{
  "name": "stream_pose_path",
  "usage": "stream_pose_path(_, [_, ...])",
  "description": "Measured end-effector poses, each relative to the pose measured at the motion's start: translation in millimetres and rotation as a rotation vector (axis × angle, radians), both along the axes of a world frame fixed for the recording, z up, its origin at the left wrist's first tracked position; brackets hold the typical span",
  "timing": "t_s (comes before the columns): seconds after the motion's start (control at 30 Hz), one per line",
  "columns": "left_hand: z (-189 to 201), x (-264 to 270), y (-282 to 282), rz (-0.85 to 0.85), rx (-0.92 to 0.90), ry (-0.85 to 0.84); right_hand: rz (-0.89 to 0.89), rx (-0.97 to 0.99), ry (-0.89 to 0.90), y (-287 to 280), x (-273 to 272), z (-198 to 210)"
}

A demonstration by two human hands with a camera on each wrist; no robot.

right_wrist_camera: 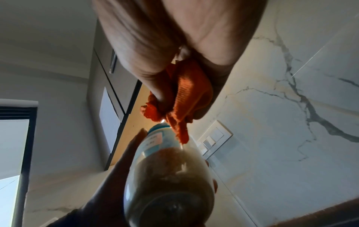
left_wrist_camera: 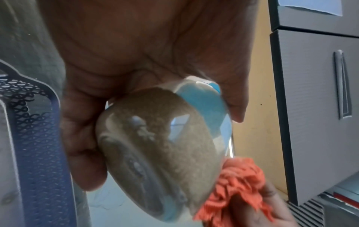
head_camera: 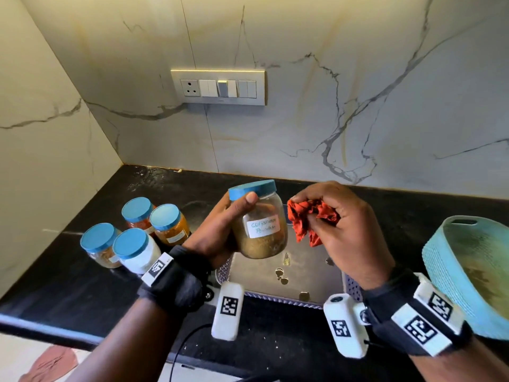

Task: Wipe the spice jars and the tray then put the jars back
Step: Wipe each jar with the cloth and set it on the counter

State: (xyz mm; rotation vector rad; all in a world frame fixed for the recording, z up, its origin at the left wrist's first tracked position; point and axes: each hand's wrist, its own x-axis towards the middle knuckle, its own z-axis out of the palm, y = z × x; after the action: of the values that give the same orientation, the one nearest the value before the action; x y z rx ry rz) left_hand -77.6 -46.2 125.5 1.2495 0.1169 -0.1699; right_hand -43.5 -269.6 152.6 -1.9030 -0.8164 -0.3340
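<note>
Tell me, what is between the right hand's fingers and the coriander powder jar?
In the head view, an orange-red cloth, bunched in the right hand, lies between its fingers and the coriander powder jar that the left hand holds. The right wrist view shows it too.

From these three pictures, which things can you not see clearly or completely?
- Labels of the four jars on the counter: head view, too small to read.
- Jar in the left hand: its far side is hidden by the left hand.
- Orange cloth: partly bunched inside the right hand.
- Turquoise basket: cut off by the right edge.
</note>
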Motion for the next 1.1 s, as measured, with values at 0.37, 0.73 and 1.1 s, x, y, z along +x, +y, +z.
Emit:
stream_pose_path(0.37, [7.9,-2.6,-7.1,0.110,-0.031,-0.034,0.075,-0.352,-0.488,29.6,-19.2,3.3])
stream_pose_path(0.73, [15.9,-0.2,-10.7,0.157,-0.001,-0.051,-0.005,-0.276,-0.515,34.6,-10.9,12.9])
stream_pose_path(1.1, [9.8,-0.8,-15.6,0.100,-0.045,-0.055,-0.044,-0.126,-0.349,23.7,13.7,16.7])
